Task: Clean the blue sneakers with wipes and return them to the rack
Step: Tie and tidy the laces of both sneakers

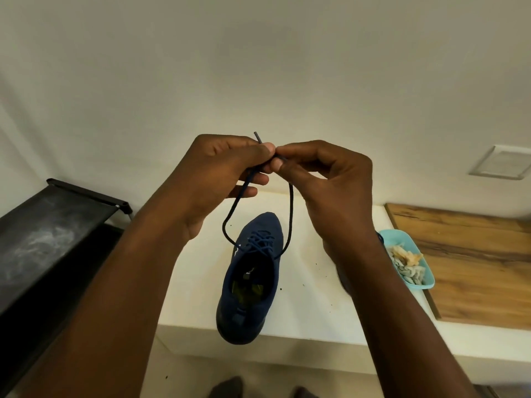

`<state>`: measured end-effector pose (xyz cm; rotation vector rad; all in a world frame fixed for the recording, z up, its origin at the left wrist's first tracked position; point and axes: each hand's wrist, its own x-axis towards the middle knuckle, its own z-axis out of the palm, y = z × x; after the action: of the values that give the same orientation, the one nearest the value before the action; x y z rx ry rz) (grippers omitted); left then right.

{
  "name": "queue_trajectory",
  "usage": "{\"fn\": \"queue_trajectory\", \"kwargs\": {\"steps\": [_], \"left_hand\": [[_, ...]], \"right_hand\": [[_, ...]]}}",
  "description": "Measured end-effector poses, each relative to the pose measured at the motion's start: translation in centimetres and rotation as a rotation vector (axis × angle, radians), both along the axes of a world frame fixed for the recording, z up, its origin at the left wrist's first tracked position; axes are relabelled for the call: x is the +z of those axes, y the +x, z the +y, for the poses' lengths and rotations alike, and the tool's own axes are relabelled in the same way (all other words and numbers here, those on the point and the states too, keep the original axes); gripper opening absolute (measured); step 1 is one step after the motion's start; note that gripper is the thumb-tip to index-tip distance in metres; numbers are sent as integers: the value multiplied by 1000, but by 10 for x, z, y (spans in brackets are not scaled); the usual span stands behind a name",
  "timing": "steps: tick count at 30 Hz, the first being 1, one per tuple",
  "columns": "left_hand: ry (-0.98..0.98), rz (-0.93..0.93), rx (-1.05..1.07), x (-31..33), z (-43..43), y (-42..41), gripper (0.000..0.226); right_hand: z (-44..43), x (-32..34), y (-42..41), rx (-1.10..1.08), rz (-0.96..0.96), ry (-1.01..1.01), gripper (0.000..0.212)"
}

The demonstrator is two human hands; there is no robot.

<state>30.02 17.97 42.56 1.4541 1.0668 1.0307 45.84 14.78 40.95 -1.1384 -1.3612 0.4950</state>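
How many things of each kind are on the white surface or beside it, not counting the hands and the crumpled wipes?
Blue sneaker: 1
Dark shoelace: 1
Turquoise tray: 1
Wooden board: 1
Black shoe rack: 1
Total: 5

The blue sneaker [247,280] has a matt, finely woven cloth upper, and its lace [290,219] is a round, dark braided cord with a smooth, stiff tip. The white ledge [310,288] looks smooth and matt, flecked with dark crumbs, the board [471,262] is wood with bold brown grain and a low sheen, and the turquoise dish [399,239] is smooth, glossy plastic holding soft, crumpled wipes [408,265] soiled grey and tan. The rack [43,239] has a matt black metal frame and a dark cloth-like shelf smeared with pale dust.
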Motion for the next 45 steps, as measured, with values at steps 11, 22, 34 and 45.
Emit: {"fn": "queue_trajectory", "kwargs": {"steps": [11,22,34,45], "left_hand": [[-2,-245,-14,4,0,-11,10],[437,95,10,1,3,-12,17],[374,-51,57,-6,8,-5,11],[332,-75,44,-9,7,-4,20]], "right_hand": [[-3,6,-4,109,194,-141,30],[-8,7,-3,166,190,-389,16],[-4,4,-1,46,204,-206,12],[-5,6,0,103,362,-236,20]]}}
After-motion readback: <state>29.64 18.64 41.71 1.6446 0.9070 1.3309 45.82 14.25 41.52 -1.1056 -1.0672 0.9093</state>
